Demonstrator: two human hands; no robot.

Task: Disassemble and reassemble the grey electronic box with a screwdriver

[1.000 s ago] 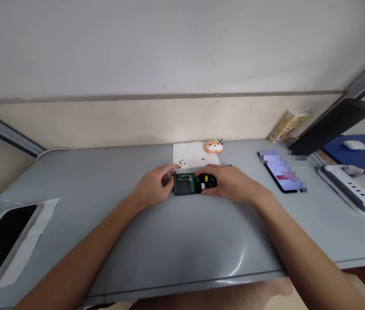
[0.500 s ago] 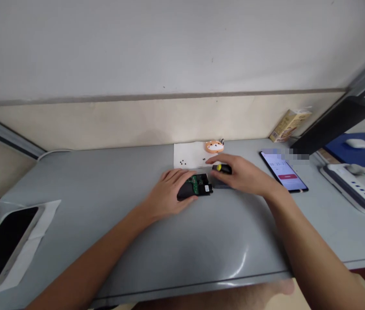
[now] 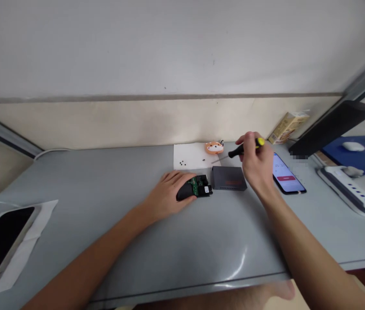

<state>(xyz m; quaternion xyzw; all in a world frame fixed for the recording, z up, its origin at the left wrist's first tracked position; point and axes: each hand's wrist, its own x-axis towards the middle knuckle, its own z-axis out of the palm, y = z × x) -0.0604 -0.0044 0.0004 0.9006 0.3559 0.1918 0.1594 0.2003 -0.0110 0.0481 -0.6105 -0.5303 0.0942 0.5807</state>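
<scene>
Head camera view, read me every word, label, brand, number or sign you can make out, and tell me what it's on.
No text reads clearly.
Phone: marks on the screen, too small and blurred to read.
Carton: print, too blurred to read.
White label by the circuit board: a mark, too small to read.
Dark grey box: a faint reddish patch; I can't tell whether it is lettering.

A circuit board [image 3: 203,190] lay partly under the left hand [image 3: 171,191], a box [image 3: 229,178] stood just right of the board, a paper [image 3: 193,150] lay on the far side of the table [image 3: 182,249], screws [image 3: 185,164] were on its near left part, a phone [image 3: 288,177] lay farther right
</scene>
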